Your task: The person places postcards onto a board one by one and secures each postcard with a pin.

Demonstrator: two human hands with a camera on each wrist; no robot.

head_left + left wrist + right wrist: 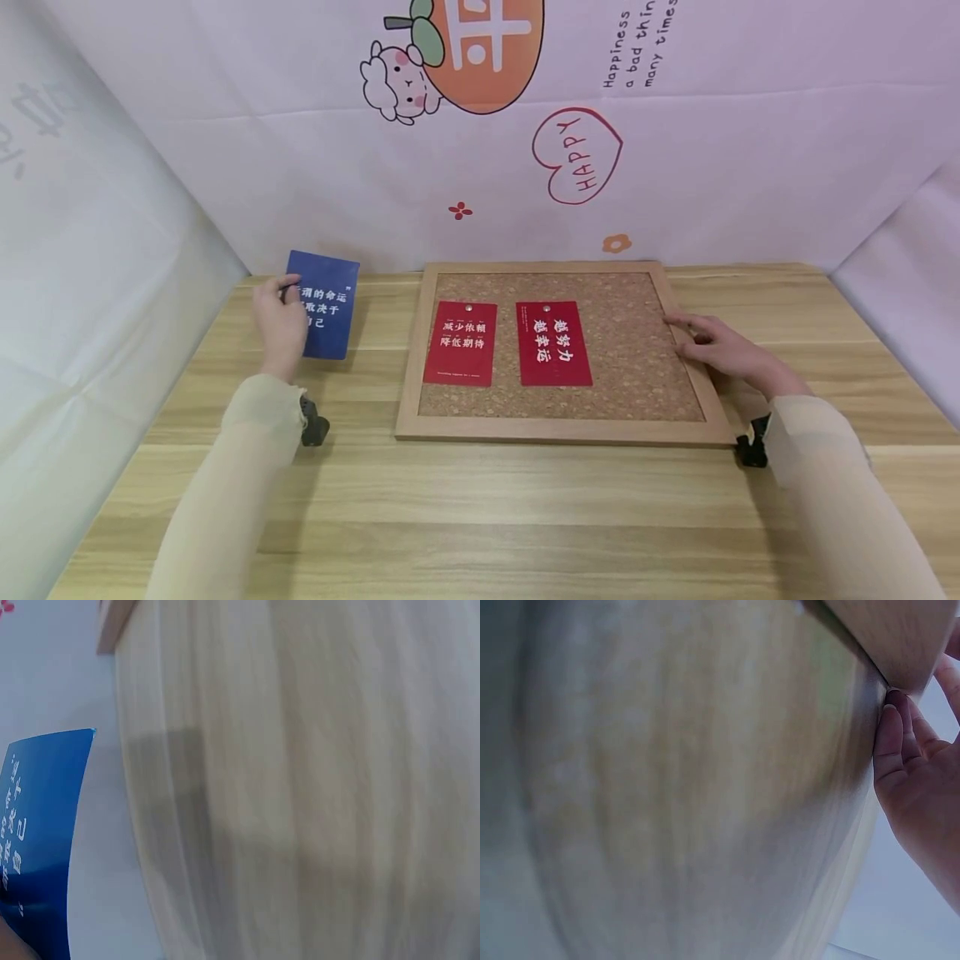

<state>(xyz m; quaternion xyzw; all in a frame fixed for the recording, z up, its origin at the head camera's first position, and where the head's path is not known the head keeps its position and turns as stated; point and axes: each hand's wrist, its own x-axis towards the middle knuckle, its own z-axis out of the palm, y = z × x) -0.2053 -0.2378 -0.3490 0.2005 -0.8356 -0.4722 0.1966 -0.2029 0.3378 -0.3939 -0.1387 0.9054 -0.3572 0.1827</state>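
At the left, the left hand (279,325) pinches the blue card (328,292) near its left edge, thumb and fingers closed together on it. The card seems to be held up off the wooden table (450,517), beside the board and well apart from it.

Next comes the cork board (558,430), lying on the table. The left red card (461,354) is up on the cork, a pin (468,307) at its top; the right red card (555,367) beside it has its own pin (546,308). So two cards look fixed, while the blue one is not on the board.

At the far right, the right hand (723,346) grips the board's right edge between thumb and fingers, seemingly steadying it.
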